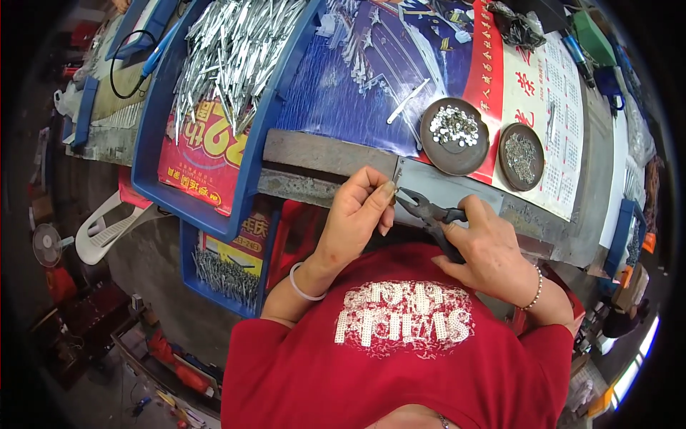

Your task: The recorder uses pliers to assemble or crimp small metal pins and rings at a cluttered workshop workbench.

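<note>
At nine o'clock a blue tray [161, 143] holds a heap of silvery metal strips [229, 50]. Toward centre, the left hand [355, 214] pinches a small metal piece [397, 174] between fingertips, its long axis near upright. Just at its three o'clock the pliers [429, 212], nose pointing to ten o'clock, sit in the right hand [486, 250], closed round the handles. Two round dishes [454, 136] lie at one o'clock

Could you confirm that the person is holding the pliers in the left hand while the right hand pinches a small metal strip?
Not quite: the hands are swapped. In the head view the pliers are in the right hand, and the left hand pinches the small metal strip at the plier tips.
</note>
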A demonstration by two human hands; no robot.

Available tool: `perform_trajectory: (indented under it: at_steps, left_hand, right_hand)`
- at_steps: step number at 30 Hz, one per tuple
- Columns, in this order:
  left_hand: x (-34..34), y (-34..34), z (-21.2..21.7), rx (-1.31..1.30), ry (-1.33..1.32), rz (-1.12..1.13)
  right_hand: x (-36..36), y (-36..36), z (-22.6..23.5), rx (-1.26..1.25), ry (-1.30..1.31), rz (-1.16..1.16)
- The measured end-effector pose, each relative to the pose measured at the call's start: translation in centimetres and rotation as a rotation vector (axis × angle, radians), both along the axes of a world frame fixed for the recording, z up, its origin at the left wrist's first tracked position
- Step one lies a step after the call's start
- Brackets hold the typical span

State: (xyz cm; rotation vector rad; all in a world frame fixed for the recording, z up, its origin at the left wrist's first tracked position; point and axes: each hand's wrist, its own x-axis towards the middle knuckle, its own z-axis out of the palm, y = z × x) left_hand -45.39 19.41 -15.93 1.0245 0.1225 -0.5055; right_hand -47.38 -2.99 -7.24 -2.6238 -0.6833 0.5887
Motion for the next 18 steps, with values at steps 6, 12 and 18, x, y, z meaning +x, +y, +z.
perform_trajectory:
  at_steps: [6,12,18]
  left_hand:
    - [0.0,-0.1,-0.1,0.004,-0.003,-0.007]
    - [0.1,-0.3,0.5,0.027,0.020,0.001]
    - [0.1,-0.1,-0.3,0.049,-0.029,0.013]
  right_hand:
    - [-0.1,0.1,-0.1,-0.017,-0.045,0.005]
    - [-0.2,0.3,-0.2,-0.038,-0.019,-0.004]
    - [2.6,-1.1,-0.3,0.348,0.711,-0.090]
